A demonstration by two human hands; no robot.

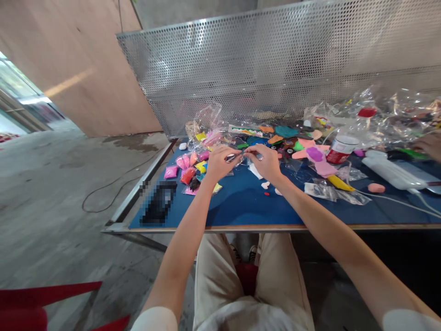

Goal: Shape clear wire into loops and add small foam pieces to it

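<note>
Both my hands meet above the blue table top [241,202]. My left hand [220,162] and my right hand [265,161] are closed, fingertips pinched on a small clear plastic packet [239,157] stretched between them. Just under my right hand lie a white strip [255,171], small white clay bits [265,185] and a tiny red dot [266,194]. Left of my left hand sit pink, red and yellow clay packets [188,168].
A perforated metal screen [275,69] backs the table. Coloured clay shapes [296,142], a red-labelled white jar [341,149], clear bags [389,115], a white bottle [392,172] and a cable lie to the right. Another person's hand [429,145] is at the far right. A blurred dark object [159,202] lies near the left edge.
</note>
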